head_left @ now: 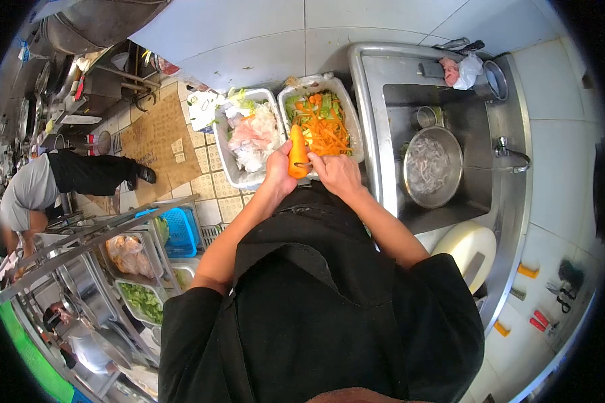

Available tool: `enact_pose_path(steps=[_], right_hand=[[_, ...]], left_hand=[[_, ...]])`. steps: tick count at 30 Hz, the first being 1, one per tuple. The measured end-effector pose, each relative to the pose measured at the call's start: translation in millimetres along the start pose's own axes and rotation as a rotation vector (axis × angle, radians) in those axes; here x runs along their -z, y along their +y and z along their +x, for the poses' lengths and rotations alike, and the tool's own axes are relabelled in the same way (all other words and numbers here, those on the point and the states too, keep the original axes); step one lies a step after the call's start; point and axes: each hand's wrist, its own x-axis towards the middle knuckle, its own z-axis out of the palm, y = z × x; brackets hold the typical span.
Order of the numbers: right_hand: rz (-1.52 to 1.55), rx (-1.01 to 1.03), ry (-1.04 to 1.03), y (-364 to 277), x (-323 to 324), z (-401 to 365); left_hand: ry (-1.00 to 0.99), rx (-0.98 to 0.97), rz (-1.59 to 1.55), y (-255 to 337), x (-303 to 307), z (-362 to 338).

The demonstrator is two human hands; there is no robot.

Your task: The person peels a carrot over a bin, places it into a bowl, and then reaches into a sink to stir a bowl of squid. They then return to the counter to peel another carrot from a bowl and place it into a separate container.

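You're clasping the carrot [298,151] in your left hand [279,173] while your right hand [337,174] is pinching a peeler [305,164] against it. Stiff, light, likely slippery: grip its lower half.

The left hand [277,169] grips a carrot [298,152] over a tub [351,127] of shavings; the right hand [336,173] holds a peeler [304,164] against it.

light: bright, even | edges: fisheye bend, black corners | glare: mild on sink [511,221] | focus: sharp
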Motion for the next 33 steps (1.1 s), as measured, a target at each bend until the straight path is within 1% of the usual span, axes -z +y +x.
enact_pose_path(steps=[1,4,6,7,9,10,12,15,17,20,25,28,31,33], right_hand=[[0.022,0.000,-0.001,9,-7,5],[-0.092,-0.180,-0.071,45,-26,53],[-0.215,-0.216,-0.216,42,1,79],[-0.156,-0.283,-0.205,48,8,87],[-0.045,-0.405,-0.184,57,25,99],[-0.059,-0.401,-0.145,55,31,99],[-0.086,-0.397,-0.074,47,43,90],[0.003,-0.308,-0.102,17,46,57],[-0.061,-0.106,-0.034,1,34,28],[-0.015,-0.004,0.039,-6,15,10],[-0.016,0.014,0.050,-3,6,6],[0.004,0.044,0.046,-3,4,9],[0.035,0.060,0.040,-2,-1,11],[0.063,0.051,0.038,7,-12,15]], left_hand=[[-0.020,0.003,0.046,0,0,-4],[-0.080,0.052,0.130,-1,-10,-23],[-0.191,0.072,0.133,-1,-11,-33],[-0.247,0.083,0.137,0,-11,-35],[-0.172,0.028,0.132,1,-16,-30],[-0.133,-0.005,0.122,2,-18,-26],[-0.101,0.003,0.074,7,-14,-14],[-0.056,0.022,0.036,11,-15,-5],[-0.040,0.013,0.006,12,-15,-1],[-0.033,-0.011,-0.067,7,-11,9],[-0.057,-0.027,-0.124,-1,-3,18],[0.006,-0.042,-0.161,-1,-7,13],[0.010,-0.050,-0.148,0,-5,12],[0.011,-0.053,-0.017,5,-5,3]])
